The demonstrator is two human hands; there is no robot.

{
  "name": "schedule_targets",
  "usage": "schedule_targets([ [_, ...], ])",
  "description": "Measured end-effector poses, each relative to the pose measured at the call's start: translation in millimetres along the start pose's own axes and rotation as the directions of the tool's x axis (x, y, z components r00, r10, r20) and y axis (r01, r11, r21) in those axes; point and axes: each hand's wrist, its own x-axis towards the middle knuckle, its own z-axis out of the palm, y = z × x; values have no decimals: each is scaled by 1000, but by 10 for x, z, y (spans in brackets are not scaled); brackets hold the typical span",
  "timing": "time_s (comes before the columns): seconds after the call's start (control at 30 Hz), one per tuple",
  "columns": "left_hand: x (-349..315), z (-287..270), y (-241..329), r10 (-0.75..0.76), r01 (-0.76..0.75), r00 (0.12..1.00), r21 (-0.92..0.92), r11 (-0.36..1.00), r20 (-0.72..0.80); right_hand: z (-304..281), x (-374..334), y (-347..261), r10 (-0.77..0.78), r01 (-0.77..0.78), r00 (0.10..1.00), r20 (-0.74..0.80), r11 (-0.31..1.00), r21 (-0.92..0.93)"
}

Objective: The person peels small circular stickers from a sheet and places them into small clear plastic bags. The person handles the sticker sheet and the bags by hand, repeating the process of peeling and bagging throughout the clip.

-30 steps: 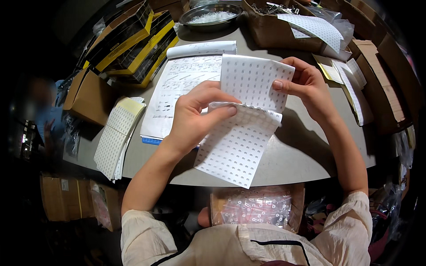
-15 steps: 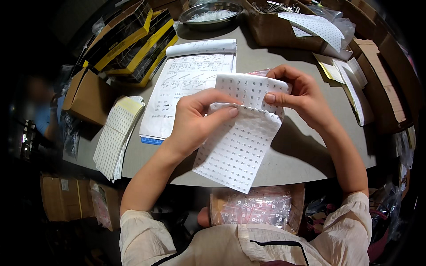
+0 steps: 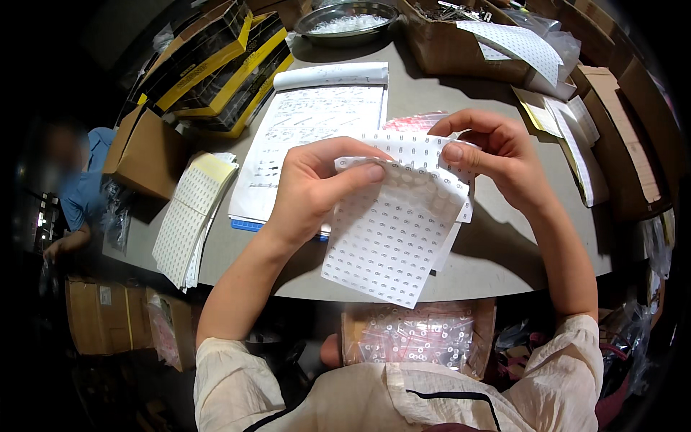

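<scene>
A white sheet of small round printed labels (image 3: 389,241) hangs over the table's near part, folded over near its top. My left hand (image 3: 309,187) pinches the sheet's upper left edge between thumb and forefinger. At the other side my right hand (image 3: 497,155) grips the upper right of the folded sheet, thumb in front and fingers curled behind. More white paper shows beneath the sheet's right side. Behind the hands lies a pad of written pages (image 3: 309,119) with its top page rolled back. Red-and-white plastic bags (image 3: 417,122) peek out behind the sheet.
At the left lie a label-sheet stack (image 3: 191,223), a cardboard box (image 3: 147,155) and black-yellow boxes (image 3: 216,79). A metal bowl (image 3: 345,32) and a carton (image 3: 439,54) stand at the back. Below the table edge sits a box of bagged rings (image 3: 417,338). A person (image 3: 86,173) is at far left.
The label sheet's upper part has folded lower, and its right side has turned, showing paper beneath. My right hand has shifted slightly right. The person in blue has come further into view.
</scene>
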Motion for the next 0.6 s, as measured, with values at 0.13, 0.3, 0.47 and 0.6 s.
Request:
schedule_targets([
  [0.13, 0, 7, 8, -18, 18, 1000, 7, 1000, -5, 142, -4, 50, -9, 9, 1000, -1, 1000, -5],
  [0.3, -49, 67, -14, 20, -17, 1000, 139, 990, -23, 182, -9, 173, 30, -30, 998, 64, 1000, -6],
  [0.47, -45, 79, 11, 64, -60, 998, 210, 976, -11, 186, -23, 160, 38, -38, 998, 50, 999, -2],
  [0.6, -48, 77, -69, 104, -110, 994, 222, 969, 39, 232, -59, 103, 29, -30, 998, 51, 999, 15],
])
